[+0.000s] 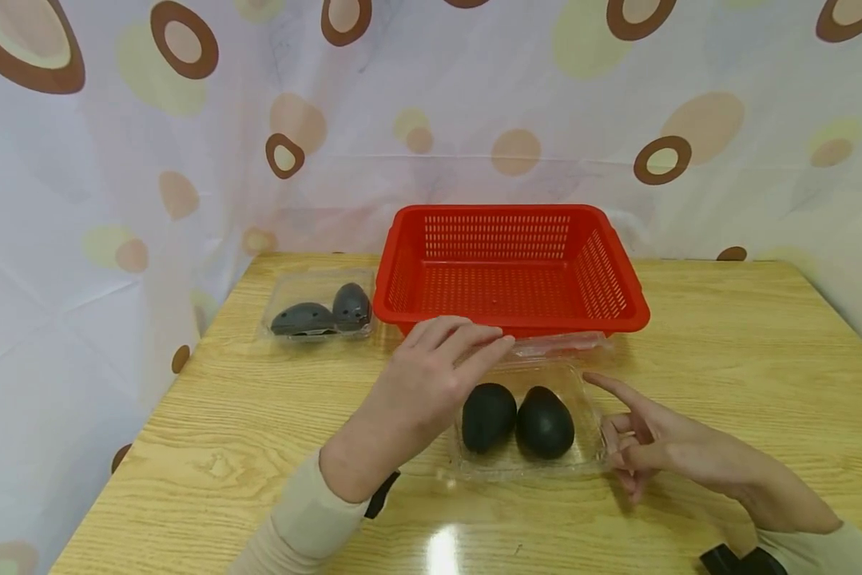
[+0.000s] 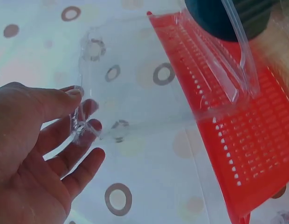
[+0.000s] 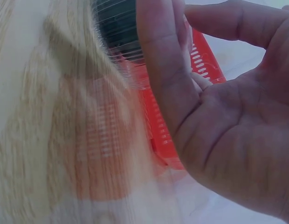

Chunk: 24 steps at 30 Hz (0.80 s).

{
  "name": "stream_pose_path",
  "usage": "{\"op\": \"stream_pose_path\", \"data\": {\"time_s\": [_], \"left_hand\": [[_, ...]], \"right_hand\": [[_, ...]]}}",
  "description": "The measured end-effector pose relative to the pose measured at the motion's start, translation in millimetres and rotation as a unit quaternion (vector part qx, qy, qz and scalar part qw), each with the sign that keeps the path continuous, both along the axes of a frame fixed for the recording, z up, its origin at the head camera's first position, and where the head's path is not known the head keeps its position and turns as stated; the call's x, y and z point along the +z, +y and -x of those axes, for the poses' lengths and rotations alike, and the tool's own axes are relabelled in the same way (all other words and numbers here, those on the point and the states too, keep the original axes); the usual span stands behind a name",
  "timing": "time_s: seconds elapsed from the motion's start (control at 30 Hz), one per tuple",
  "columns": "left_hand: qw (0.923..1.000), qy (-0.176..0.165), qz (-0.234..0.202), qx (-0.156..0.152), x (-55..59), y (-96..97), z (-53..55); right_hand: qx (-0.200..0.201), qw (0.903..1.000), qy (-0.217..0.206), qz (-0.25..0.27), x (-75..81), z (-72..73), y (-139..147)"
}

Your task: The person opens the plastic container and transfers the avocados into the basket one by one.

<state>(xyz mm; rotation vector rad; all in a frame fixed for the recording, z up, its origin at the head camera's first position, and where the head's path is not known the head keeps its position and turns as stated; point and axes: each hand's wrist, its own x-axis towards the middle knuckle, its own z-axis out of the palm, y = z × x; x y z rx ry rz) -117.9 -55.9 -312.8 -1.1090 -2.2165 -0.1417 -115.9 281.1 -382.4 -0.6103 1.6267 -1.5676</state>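
Note:
An opened clear plastic clamshell box [image 1: 517, 467] lies on the table, holding two dark avocados [image 1: 546, 423]. Its transparent lid [image 2: 130, 84] stands raised at the far side, seen nearly edge-on in the head view. My left hand [image 1: 434, 375] pinches the lid's rim between thumb and fingers, plainest in the left wrist view. At the box's right side, my right hand [image 1: 661, 447] grips the edge with thumb and curled fingers, while its index finger points out along the rim. In the right wrist view the fingers partly hide the box.
Behind the box stands a red slotted plastic basket [image 1: 510, 287]. To its left sits a second clear box [image 1: 323, 279] with two dark avocados inside. A patterned cloth [image 1: 474, 96] hangs behind the wooden table [image 1: 258, 447].

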Motion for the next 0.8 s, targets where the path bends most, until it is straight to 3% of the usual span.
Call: {"op": "stream_pose_path", "data": {"time_s": [0.2, 0.3, 0.4, 0.6, 0.8], "left_hand": [[0.999, 0.026, -0.036, 0.006, 3.0, -6.4, 7.5], [0.9975, 0.043, -0.055, -0.003, 3.2, -6.9, 9.7], [0.9969, 0.039, -0.065, -0.017, 2.8, -6.8, 10.6], [0.9974, -0.033, -0.044, -0.047, -4.8, -7.6, 14.8], [0.9897, -0.118, -0.004, -0.081, -18.7, -11.6, 20.9]], "right_hand": [[0.001, 0.9999, 0.007, -0.015, 3.2, -2.3, -1], [-0.003, 0.9994, 0.001, -0.036, 6.4, -4.5, -3], [-0.008, 0.9987, -0.005, -0.049, 8.8, -6.5, -5], [-0.007, 0.9987, -0.004, -0.051, 11.9, -8.8, -8], [-0.01, 0.9986, 0.003, -0.052, 12.3, -11.0, -10]]}}
